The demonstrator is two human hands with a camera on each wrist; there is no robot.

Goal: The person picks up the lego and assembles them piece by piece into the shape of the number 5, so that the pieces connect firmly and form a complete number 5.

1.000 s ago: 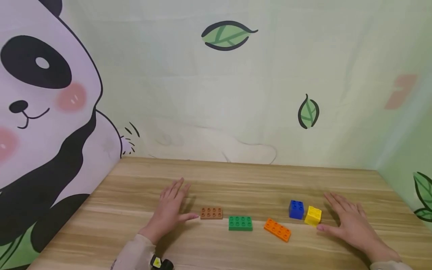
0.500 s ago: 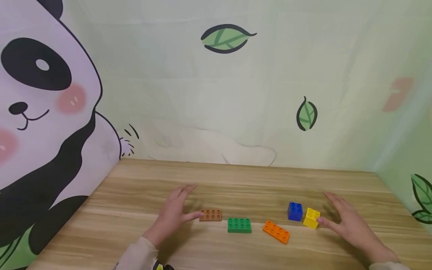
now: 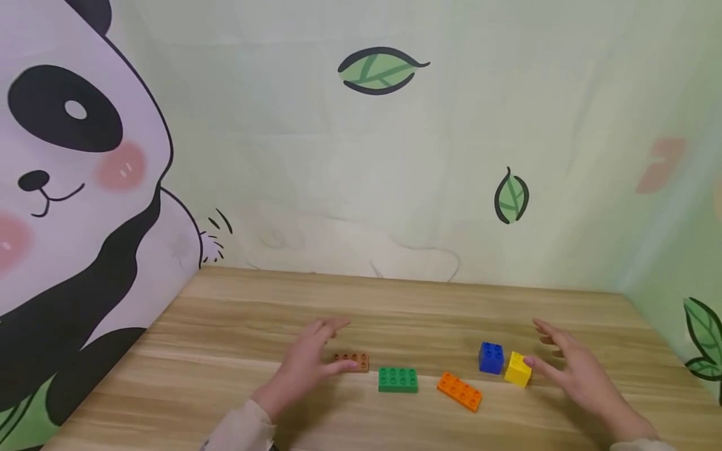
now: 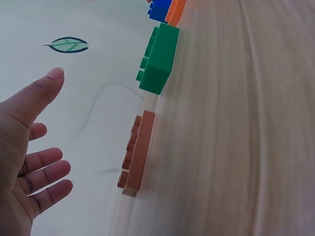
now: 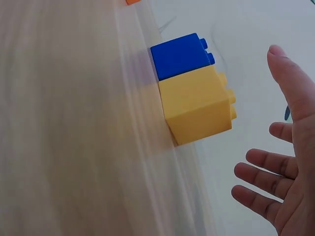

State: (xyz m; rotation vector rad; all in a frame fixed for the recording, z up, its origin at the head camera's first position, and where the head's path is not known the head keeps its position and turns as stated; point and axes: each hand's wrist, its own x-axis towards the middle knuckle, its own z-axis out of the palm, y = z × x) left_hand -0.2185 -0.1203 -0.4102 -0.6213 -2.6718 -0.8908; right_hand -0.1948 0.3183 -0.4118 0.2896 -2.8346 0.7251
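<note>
The left hand (image 3: pixel 307 364) hovers by the brown brick (image 3: pixel 360 361), its thumb overlapping that brick in the head view; the left wrist view shows a gap between the hand (image 4: pixel 24 142) and the brown brick (image 4: pixel 140 152). A green brick (image 3: pixel 397 380) lies to the right, then an orange brick (image 3: pixel 459 391) set at a slant. Beside the yellow block (image 3: pixel 517 369) and blue block (image 3: pixel 491 357) is the right hand (image 3: pixel 581 376). In the right wrist view, the hand (image 5: pixel 285 162) is apart from the yellow block (image 5: pixel 197 105). Both hands are empty, fingers relaxed.
The bricks lie on a wood-grain table (image 3: pixel 338 300). Behind it hangs a pale green backdrop (image 3: pixel 282 156) with printed leaves, and a large printed panda (image 3: pixel 135 250) covers the left side.
The left hand has moved right, its thumb now over the brown brick in the head view. The right hand has shifted slightly left. In both, the fingers have bent a little more. The bricks keep their arrangement.
</note>
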